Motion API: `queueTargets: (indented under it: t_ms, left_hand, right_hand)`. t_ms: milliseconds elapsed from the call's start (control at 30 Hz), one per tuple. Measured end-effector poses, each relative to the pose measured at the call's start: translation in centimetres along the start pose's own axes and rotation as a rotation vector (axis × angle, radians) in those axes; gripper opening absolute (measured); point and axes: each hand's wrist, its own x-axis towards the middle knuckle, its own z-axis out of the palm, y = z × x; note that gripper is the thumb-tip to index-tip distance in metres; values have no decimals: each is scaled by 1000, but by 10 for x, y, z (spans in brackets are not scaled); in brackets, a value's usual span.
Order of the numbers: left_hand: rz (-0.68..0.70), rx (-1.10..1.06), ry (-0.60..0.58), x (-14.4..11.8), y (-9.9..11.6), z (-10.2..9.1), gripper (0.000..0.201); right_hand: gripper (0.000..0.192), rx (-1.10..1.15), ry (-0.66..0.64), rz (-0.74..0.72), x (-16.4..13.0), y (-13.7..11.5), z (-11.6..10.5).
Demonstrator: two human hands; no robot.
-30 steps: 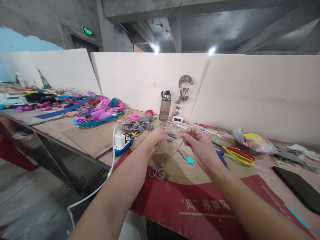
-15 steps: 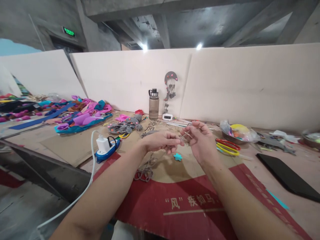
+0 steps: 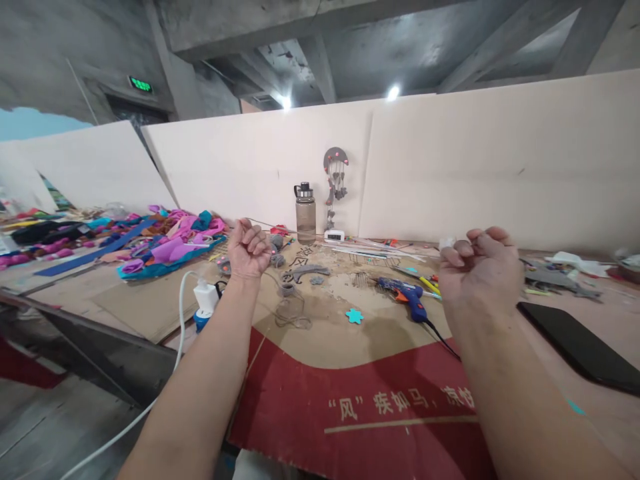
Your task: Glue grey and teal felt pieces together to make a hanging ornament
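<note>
My left hand (image 3: 249, 248) is raised in a fist above the table's left side. A grey string (image 3: 289, 308) hangs from it down to a loose coil on the cardboard. My right hand (image 3: 481, 268) is lifted far to the right, fingers curled closed as if pinching the string's other end; the strand there is too thin to follow. Something small and white shows at its fingertip. Between the hands on the cardboard lie a blue glue gun (image 3: 406, 292) and a teal felt star (image 3: 355, 316).
A water bottle (image 3: 305, 215), a small clock (image 3: 334, 235) and a grey felt hanging (image 3: 334, 175) stand at the white back panel. A white charger on a blue power strip (image 3: 204, 297) sits left, beside heaps of coloured felt (image 3: 170, 244). A black tablet (image 3: 575, 345) lies right.
My hands were together over the middle of the cardboard, working the string. They have pulled wide apart and risen, drawing the string up from its coil. The glue gun now shows.
</note>
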Motion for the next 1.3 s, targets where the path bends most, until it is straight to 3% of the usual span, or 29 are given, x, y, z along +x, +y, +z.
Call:
queueTargets:
  t_ms: [67, 133, 200, 300, 367, 400, 467, 533, 633, 733, 833, 900, 967, 1133, 1200, 1300]
  left_hand:
    - [-54, 44, 63, 2, -5, 0, 29]
    - [-150, 114, 69, 1, -13, 4, 26]
    - [-248, 157, 28, -3, -22, 11, 27]
    - [-395, 225, -52, -13, -30, 22, 26]
    - [-465, 279, -126, -21, -33, 29, 25]
    - [-487, 301, -171, -25, -34, 32, 24]
    - [-524, 335, -281, -32, -36, 38, 21]
    - [-562, 384, -405, -40, -39, 43, 20]
    - [-629, 485, -543, -47, -43, 49, 28]
    - [-690, 632, -597, -50, -46, 51, 29]
    - [-718, 693, -619, -47, -47, 50, 28]
    - [-684, 645, -595, -44, -46, 47, 28]
    - [-637, 573, -548, -41, -43, 43, 29]
    - [-518, 301, -313, -31, -30, 34, 32]
    - [-398, 174, -186, -27, -22, 32, 37]
    - [-231, 64, -88, -23, -14, 31, 39]
  right_hand:
    - [25, -55, -45, 45, -4, 3, 1]
    - [23, -162, -197, 189, -11, 7, 3]
    - [19, -321, -495, 421, -21, 8, 3]
    - [21, -615, -1111, 811, -37, 7, 3]
    - [25, -760, -1409, 904, -45, 10, 3]
    - [24, -816, -1465, 866, -47, 14, 2]
    - [21, -921, -1422, 731, -50, 26, 0]
    - [24, -976, -1265, 654, -53, 41, -2]
    - [31, -861, -1068, 564, -62, 56, -7]
    - [37, -686, -1137, 593, -74, 60, -11]
    - [31, -709, -1180, 656, -78, 57, -12]
    - [25, -696, -1142, 694, -73, 52, -10]
    - [22, -545, -1078, 692, -65, 41, -5]
    - [12, -81, -858, 414, -39, -3, 7]
    - [21, 47, -778, 331, -33, -18, 7]
    - [35, 127, -851, 338, -35, -25, 5]
